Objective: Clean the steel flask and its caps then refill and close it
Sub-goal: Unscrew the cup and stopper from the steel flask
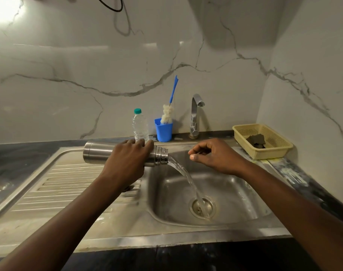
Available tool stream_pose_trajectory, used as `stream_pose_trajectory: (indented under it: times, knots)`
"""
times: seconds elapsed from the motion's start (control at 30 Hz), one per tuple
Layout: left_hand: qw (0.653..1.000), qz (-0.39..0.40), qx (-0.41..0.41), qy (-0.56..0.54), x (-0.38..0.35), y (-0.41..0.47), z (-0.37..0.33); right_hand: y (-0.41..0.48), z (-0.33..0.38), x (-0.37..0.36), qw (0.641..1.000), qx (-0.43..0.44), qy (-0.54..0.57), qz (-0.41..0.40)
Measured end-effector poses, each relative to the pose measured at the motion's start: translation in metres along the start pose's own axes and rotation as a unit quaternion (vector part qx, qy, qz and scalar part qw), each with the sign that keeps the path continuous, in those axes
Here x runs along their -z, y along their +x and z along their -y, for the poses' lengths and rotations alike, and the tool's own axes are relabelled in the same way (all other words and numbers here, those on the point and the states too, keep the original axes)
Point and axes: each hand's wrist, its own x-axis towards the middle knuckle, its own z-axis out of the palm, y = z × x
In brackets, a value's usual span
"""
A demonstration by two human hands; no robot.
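The left hand (127, 161) is gripping the steel flask (97, 152), which is lying sideways over the sink (237, 192). Its mouth is pointing right and water (186, 174) is pouring out. The right hand (215, 155) is hanging just beside that mouth, fingers curled. I cannot tell if they are holding anything.

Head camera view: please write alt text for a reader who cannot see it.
The left hand holds a steel flask on its side, and water pours from its mouth into the sink drain. The right hand, fingers curled, is beside the mouth. A tap stands behind.
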Motion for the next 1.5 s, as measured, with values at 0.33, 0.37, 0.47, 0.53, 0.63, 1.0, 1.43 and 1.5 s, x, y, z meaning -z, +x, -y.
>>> stream_pose_trajectory:
  times: [0.33,0.37,0.47,0.53,0.63,1.0,1.43,1.5]
  knots:
    - [0.997,-0.038,-0.055,0.030,-0.013,0.005,0.013,0.008,0.002,-0.005,1.000,-0.004,0.002,0.010]
    - [0.997,-0.045,-0.059,0.032,-0.013,0.006,0.014,0.008,0.001,-0.007,1.000,-0.004,0.003,0.011]
    - [0.994,-0.071,-0.076,0.034,-0.012,0.007,0.017,0.011,0.002,-0.009,1.000,-0.008,0.009,0.015]
    - [0.992,-0.085,-0.087,0.040,-0.010,0.008,0.019,0.013,0.002,-0.011,1.000,-0.011,0.008,0.018]
    - [0.990,-0.093,-0.095,0.050,-0.008,0.010,0.022,0.018,0.005,-0.012,1.000,-0.017,0.001,0.024]
    - [0.963,-0.121,0.071,-0.232,0.015,0.008,0.039,0.119,0.029,-0.001,0.988,-0.110,0.086,-0.061]
    - [0.915,-0.149,0.139,-0.349,0.037,0.006,0.064,0.253,0.034,-0.006,0.973,-0.185,0.030,-0.135]
    - [0.909,-0.155,0.142,-0.360,0.043,0.002,0.068,0.261,0.033,-0.010,0.974,-0.180,0.033,-0.130]
